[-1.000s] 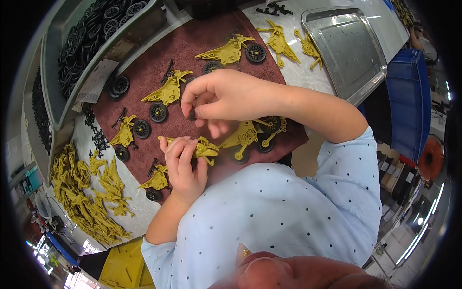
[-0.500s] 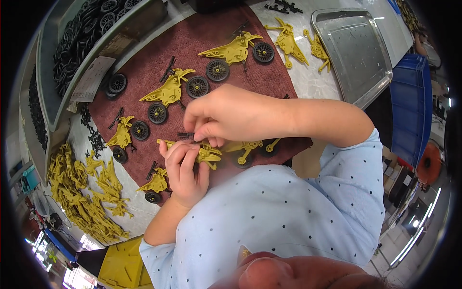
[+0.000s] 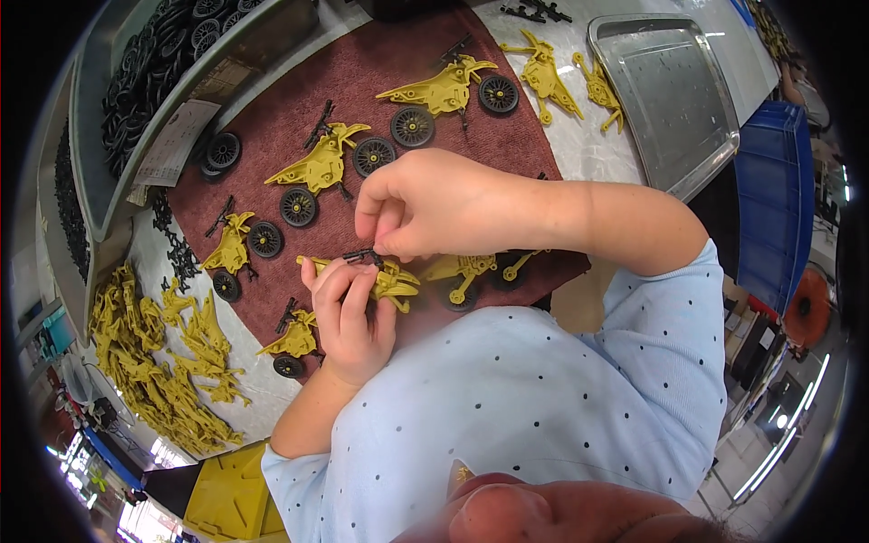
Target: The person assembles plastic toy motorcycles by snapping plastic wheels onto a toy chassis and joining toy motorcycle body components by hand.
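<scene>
My left hand is closed around a yellow toy motorcycle body, close to my chest. At the top of that body lies a small black handlebar piece. The bent fingers of my right hand pinch at the right end of this piece; the fingertips partly hide the contact. Just right of the held body, another yellow body rests on the dark red cloth. Around my hands lie yellow toy motorcycle bodies, with black spoked wheels and handlebars beside them.
Yellow parts are heaped at the left, beside loose black pieces. A grey bin of black wheels stands at the upper left. At the upper right are a metal tray and a blue crate.
My right hand has lifted slightly, its fingertips shifting up from the yellow body. The black handlebar piece has moved a little to the right and shows more clearly. My left hand keeps its hold.
</scene>
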Motion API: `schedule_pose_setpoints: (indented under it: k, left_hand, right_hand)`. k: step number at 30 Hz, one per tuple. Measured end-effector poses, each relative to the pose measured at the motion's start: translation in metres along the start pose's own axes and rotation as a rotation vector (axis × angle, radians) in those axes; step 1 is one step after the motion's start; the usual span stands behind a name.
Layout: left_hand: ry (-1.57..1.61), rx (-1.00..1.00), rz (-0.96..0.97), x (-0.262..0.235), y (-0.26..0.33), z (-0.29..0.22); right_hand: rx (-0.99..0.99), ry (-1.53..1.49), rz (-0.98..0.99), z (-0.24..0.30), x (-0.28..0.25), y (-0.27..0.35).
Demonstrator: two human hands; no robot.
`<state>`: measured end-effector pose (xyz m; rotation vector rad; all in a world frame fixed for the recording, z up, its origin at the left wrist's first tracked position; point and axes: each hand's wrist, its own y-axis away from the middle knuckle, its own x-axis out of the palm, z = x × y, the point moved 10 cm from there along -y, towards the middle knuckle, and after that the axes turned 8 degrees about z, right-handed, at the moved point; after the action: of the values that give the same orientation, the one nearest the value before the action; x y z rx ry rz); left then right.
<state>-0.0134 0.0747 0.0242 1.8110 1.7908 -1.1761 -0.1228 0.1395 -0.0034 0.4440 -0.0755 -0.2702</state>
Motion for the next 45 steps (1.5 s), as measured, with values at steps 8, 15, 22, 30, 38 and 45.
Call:
schedule_pose_setpoints:
  k: [8, 15, 22, 30, 38, 45]
  left_hand:
    - [0.007, 0.007, -0.007, -0.001, -0.002, -0.001]
    - [-0.007, 0.005, 0.013, 0.001, -0.001, 0.0]
    - [-0.026, 0.01, 0.016, 0.004, -0.003, -0.001]
    - [-0.177, -0.053, 0.151, 0.019, -0.01, 0.002]
    - [-0.504, -0.095, 0.336, 0.026, -0.018, -0.006]
    - [-0.576, -0.095, 0.323, 0.024, -0.024, -0.004]
  right_hand:
    - [0.086, -0.113, 0.006, -0.013, 0.003, -0.003]
    - [-0.095, 0.305, -0.087, 0.016, 0.008, 0.001]
    - [-0.222, 0.489, -0.134, 0.026, 0.014, -0.003]
    - [-0.222, 0.647, -0.06, 0.013, 0.011, -0.024]
    - [-0.019, 0.621, -0.054, -0.003, 0.0, -0.019]
    - [0.093, 0.826, 0.034, 0.018, 0.003, 0.006]
